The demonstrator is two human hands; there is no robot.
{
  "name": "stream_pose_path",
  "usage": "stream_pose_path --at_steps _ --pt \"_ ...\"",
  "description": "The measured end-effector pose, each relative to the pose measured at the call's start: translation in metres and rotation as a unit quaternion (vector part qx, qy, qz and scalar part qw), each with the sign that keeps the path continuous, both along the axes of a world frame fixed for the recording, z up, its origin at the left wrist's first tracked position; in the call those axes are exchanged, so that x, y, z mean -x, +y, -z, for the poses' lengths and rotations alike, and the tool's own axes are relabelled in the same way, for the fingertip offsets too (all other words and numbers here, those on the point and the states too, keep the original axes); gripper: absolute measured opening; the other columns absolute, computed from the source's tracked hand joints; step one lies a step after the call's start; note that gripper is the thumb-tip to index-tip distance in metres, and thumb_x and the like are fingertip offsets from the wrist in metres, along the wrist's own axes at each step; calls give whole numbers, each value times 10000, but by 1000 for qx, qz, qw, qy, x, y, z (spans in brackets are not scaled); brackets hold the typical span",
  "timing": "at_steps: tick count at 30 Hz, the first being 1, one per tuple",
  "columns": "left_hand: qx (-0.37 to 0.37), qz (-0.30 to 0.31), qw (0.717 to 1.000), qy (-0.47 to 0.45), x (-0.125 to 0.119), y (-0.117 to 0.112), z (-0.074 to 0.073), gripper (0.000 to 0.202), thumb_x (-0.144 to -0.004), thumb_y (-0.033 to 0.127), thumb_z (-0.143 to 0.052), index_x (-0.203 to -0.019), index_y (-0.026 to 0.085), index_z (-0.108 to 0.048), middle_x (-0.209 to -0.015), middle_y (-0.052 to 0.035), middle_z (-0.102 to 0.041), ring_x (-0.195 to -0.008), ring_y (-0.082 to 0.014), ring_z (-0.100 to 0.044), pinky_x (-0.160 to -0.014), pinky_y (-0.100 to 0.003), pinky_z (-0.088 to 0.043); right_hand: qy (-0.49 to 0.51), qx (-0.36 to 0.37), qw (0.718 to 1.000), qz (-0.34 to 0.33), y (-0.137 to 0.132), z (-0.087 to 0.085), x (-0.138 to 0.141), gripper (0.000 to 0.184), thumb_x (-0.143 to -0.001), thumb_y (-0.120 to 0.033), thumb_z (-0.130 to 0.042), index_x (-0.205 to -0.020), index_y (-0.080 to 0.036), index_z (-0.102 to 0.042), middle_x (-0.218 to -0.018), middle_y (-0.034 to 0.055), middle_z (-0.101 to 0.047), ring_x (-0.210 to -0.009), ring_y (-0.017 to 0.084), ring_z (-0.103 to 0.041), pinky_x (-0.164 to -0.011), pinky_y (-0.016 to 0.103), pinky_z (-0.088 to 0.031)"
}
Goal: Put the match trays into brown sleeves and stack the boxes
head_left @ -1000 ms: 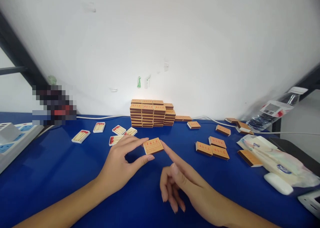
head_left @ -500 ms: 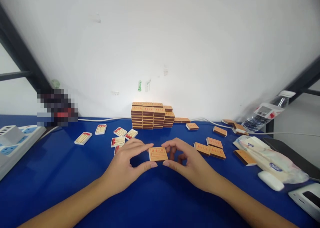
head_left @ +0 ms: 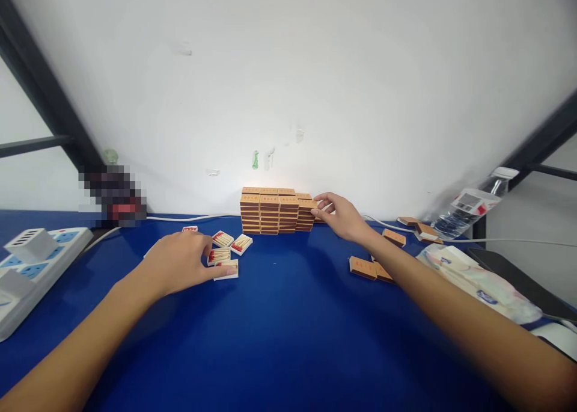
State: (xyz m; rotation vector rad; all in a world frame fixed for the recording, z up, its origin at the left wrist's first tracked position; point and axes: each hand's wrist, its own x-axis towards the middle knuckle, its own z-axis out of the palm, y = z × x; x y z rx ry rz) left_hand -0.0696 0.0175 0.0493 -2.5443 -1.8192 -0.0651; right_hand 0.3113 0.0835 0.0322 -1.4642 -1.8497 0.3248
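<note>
My right hand [head_left: 341,217] is at the right end of a stack of orange matchboxes [head_left: 269,215] against the wall. Its thumb and fingers pinch the end of a matchbox [head_left: 308,204] on the lower right step of that stack. On the left, my left hand [head_left: 178,261] hovers by several open white trays of red-tipped matches. Its thumb lies over the nearest match tray [head_left: 231,266], with the index finger bent and apart from the thumb. Another match tray [head_left: 241,245] lies beyond it. The hand partly covers the trays farther left.
Loose matchboxes [head_left: 363,267] lie at right, partly behind my forearm. Farther right are a plastic bottle [head_left: 471,201], a tissue pack [head_left: 478,282] and a dark flat object [head_left: 518,279]. A power strip [head_left: 67,261] sits at left, and a white cable [head_left: 198,218] runs along the wall.
The matchbox held between both hands has gone to the stack's right end with my right hand. My left hand has let go and moved left to the match trays.
</note>
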Motion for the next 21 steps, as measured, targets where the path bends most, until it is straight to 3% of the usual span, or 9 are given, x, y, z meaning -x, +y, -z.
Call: stream_pose_path --at_steps 6,14,18,21 --pt "49 1 999 18 -9 -8 -2 713 -687 933 -616 -797 230 -675 -749 -106 -705 -718 -321 -676 -598 -350 -326 -43 -10 998 44 0 7 2 483 -962 -364 -632 -1386 -145 -558 -1080 95 -744 -767 173 -651 -759 317 -524" --pt "32 13 999 12 -12 -13 -3 632 -693 850 -694 -730 228 -588 -793 -102 -703 -696 -316 -660 -600 -344 -321 -197 53 973 109 -8 3 -48 237 -955 -353 -645 -1039 -157 -748 -1059 135 -781 -924 259 -708 -793 347 -497" --pt "29 21 999 20 -16 -14 -1 567 -743 777 -710 -693 224 -593 -804 -103 -705 -675 -302 -656 -607 -348 -323 -263 88 950 146 -8 14 -66 411 -935 -455 -687 -1149 -107 -733 -1149 207 -766 -1056 326 -700 -852 380 -497" --pt "32 28 999 11 -18 -13 2 545 -754 765 -706 -706 227 -632 -816 -103 -708 -685 -303 -657 -606 -349 -321 -292 116 935 162 -8 23 -67 504 -937 -523 -678 -1177 -81 -715 -1112 227 -775 -1023 349 -714 -823 392 -494"
